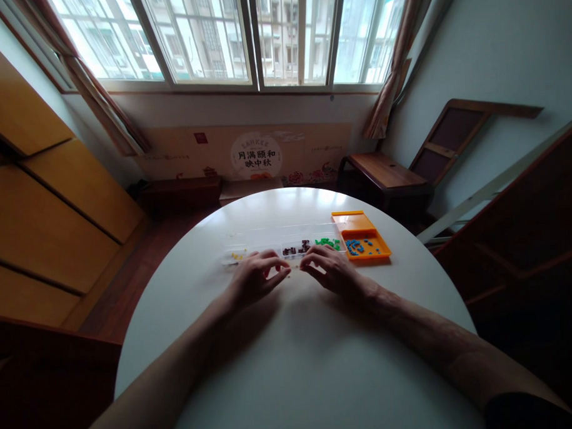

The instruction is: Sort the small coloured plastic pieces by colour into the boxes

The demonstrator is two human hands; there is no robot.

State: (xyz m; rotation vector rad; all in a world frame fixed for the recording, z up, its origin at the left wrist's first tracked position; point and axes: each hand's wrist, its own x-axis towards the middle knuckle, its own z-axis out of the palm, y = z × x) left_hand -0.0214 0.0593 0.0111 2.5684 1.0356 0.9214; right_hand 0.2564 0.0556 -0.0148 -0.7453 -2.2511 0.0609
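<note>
My left hand (256, 275) and my right hand (330, 269) rest side by side on the round white table (300, 358), fingertips almost meeting. A tiny yellowish piece sits at the left fingertips; whether they pinch it I cannot tell. Just beyond the hands lies a clear compartment box (287, 246) holding yellow pieces (235, 255), dark red pieces (297, 247) and green pieces (328, 242). To its right stands an orange tray (361, 227) with several blue pieces (357, 246).
A low wooden bench (385, 170) and a leaning wooden frame (452, 133) stand at the back right. Wooden cabinets (46, 204) line the left wall. Windows with curtains fill the far wall above a printed banner (256, 154).
</note>
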